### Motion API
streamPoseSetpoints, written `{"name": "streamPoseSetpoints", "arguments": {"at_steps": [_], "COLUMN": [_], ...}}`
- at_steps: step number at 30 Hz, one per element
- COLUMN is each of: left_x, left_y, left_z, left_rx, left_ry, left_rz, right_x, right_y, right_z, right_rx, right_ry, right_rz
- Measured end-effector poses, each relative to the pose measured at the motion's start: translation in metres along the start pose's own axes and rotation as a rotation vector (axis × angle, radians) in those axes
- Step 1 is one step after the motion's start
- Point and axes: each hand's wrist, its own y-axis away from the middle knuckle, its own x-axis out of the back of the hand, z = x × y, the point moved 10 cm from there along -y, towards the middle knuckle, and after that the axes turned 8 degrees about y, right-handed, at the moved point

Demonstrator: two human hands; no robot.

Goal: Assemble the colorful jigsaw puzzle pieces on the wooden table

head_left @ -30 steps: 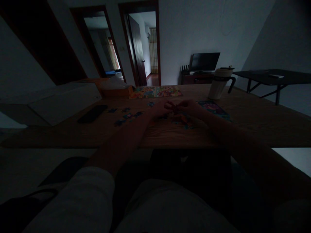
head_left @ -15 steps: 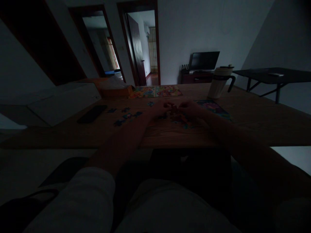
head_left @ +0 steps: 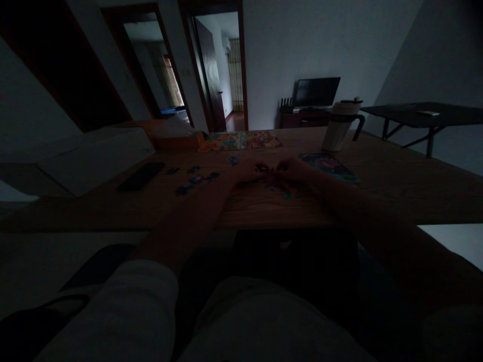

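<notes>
Between my fingertips: left hand (head_left: 249, 171) and right hand (head_left: 292, 170) meet on a small puzzle piece (head_left: 269, 173), low over the wooden table (head_left: 377, 186). Too dark to tell which hand pinches it. Loose pieces (head_left: 198, 180) left, mug (head_left: 338, 125) behind.

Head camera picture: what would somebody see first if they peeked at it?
Probably the two hands meeting mid-table: the left hand and right hand pinch small puzzle pieces between their fingertips. Loose puzzle pieces lie scattered to their left on the wooden table, and a colourful puzzle sheet lies farther back. A pale lidded mug stands at the far right.
</notes>
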Motion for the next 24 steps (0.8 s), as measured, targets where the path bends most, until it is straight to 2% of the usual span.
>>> {"name": "streamPoseSetpoints", "arguments": {"at_steps": [8,10,14,18,22,24], "left_x": [-0.001,-0.003,-0.014,-0.022,-0.027,-0.021], "left_y": [0.003,0.005,0.015,0.024,0.028,0.028], "left_z": [0.007,0.016,0.043,0.061,0.062,0.059], "left_rx": [-0.007,-0.042,-0.161,-0.217,-0.176,-0.130], "left_ry": [-0.120,-0.144,-0.151,-0.160,-0.129,-0.080], "left_rz": [-0.010,-0.017,-0.109,-0.183,-0.215,-0.207], "right_x": [0.006,0.013,0.026,0.026,0.019,0.019], "right_y": [0.000,-0.001,-0.002,-0.001,-0.001,0.001], "right_z": [0.000,0.002,0.009,0.010,0.007,0.002], "right_rx": [-0.001,0.006,0.001,0.010,0.030,0.053], "right_ry": [0.071,0.048,-0.009,-0.010,0.014,0.031], "right_rz": [0.031,0.076,0.172,0.178,0.132,0.114]}}
